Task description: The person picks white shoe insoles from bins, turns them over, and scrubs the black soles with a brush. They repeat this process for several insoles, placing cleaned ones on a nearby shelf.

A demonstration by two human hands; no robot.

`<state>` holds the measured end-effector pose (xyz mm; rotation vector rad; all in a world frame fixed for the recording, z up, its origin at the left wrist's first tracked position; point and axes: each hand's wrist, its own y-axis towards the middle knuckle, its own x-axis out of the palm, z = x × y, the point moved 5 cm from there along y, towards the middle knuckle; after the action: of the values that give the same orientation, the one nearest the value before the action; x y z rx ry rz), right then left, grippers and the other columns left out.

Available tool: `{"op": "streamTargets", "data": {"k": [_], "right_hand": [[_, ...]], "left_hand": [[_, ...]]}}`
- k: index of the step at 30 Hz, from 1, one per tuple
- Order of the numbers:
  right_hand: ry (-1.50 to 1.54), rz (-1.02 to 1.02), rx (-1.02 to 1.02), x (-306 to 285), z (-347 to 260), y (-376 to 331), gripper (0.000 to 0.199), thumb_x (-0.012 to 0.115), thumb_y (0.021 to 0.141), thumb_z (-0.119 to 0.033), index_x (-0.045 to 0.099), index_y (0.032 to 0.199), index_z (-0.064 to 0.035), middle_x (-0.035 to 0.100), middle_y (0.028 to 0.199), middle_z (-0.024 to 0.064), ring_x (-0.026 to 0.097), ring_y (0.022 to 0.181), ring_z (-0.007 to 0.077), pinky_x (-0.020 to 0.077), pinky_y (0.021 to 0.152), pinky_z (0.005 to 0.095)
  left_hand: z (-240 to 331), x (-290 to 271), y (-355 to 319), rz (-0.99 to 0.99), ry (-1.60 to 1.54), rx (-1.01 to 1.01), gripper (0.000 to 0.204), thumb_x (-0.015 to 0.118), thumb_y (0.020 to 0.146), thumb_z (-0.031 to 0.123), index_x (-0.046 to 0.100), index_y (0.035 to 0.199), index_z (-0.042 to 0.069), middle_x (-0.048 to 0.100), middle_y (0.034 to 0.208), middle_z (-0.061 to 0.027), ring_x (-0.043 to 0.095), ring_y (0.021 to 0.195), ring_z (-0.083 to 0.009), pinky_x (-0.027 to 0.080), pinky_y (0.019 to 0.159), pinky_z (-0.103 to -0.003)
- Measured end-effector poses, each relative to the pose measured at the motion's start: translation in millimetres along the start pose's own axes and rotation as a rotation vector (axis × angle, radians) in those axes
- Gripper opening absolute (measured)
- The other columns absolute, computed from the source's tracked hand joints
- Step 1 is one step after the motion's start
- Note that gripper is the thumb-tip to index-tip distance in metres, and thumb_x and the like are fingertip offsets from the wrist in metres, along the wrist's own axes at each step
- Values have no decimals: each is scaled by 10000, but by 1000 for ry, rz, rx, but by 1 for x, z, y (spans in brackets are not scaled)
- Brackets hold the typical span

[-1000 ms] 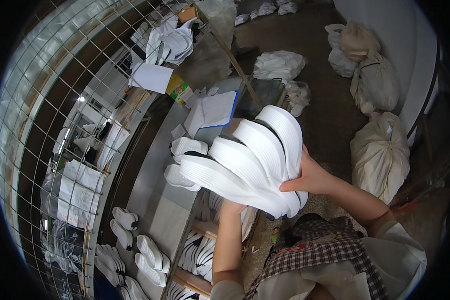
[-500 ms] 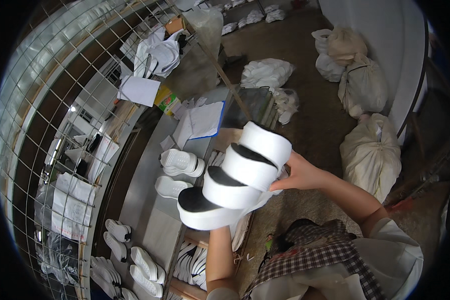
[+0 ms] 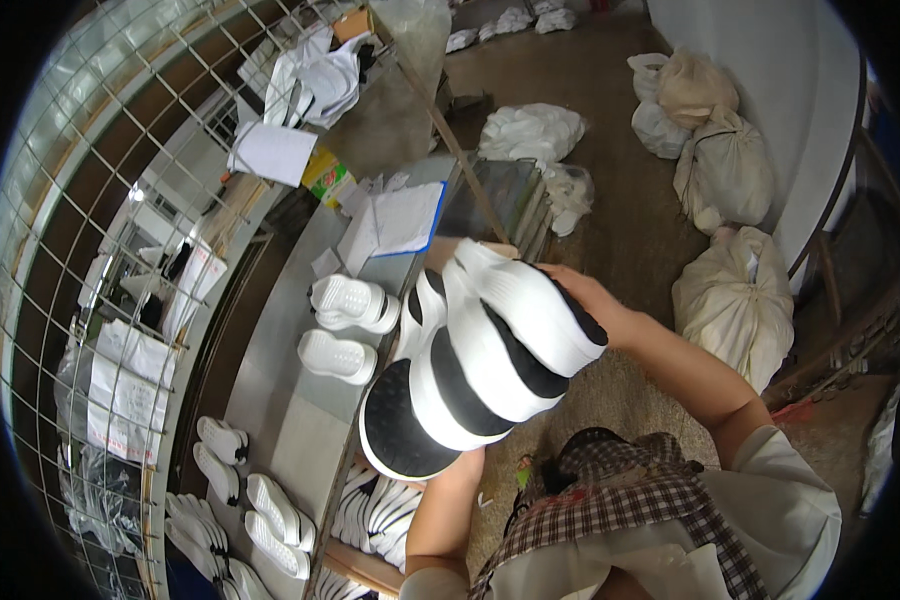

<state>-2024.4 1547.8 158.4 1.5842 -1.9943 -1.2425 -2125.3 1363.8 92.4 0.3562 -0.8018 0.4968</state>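
I hold a stack of several white shoe soles with black undersides [image 3: 485, 360] in front of me, above the edge of the bench. My right hand [image 3: 592, 305] grips the stack's far right end, its fingers closed over the uppermost sole and partly hidden by it. At the near end, my left hand [image 3: 467, 463] holds the stack from below; the soles cover its fingers. Left of the stack, a small group of white soles [image 3: 348, 300] lies on the metal bench [image 3: 270, 385], with a single sole [image 3: 337, 357] beside it.
More soles [image 3: 278, 525] lie along the bench's near part. Several soles are packed on a shelf [image 3: 375, 520] below it. A blue-edged clipboard with paper [image 3: 405, 220] rests farther along. Wire mesh [image 3: 120, 230] stands at left; tied sacks [image 3: 735, 305] sit on the floor at right.
The stack has been tilted and turned, so more of the black undersides shows. My right hand has shifted up and slightly right along with it.
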Motion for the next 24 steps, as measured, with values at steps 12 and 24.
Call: {"op": "streamTargets", "data": {"k": [12,24], "right_hand": [[781,173,583,19,10,-22,183,481,901,-93,593,1020,-11,508,1303,148,524,1130,205,424,958,354],[790,173,519,25,2,-24,171,624,852,-181,561,945,-52,535,1267,154,550,1059,172,443,899,328]], "left_hand": [[15,-22,-31,52,47,29,511,369,976,368,315,1372,49,410,1358,-140,420,1237,-249,372,1024,-396],[12,-24,-30,65,49,13,500,364,977,366,322,1363,51,417,1348,-135,422,1232,-237,370,1022,-386]]}}
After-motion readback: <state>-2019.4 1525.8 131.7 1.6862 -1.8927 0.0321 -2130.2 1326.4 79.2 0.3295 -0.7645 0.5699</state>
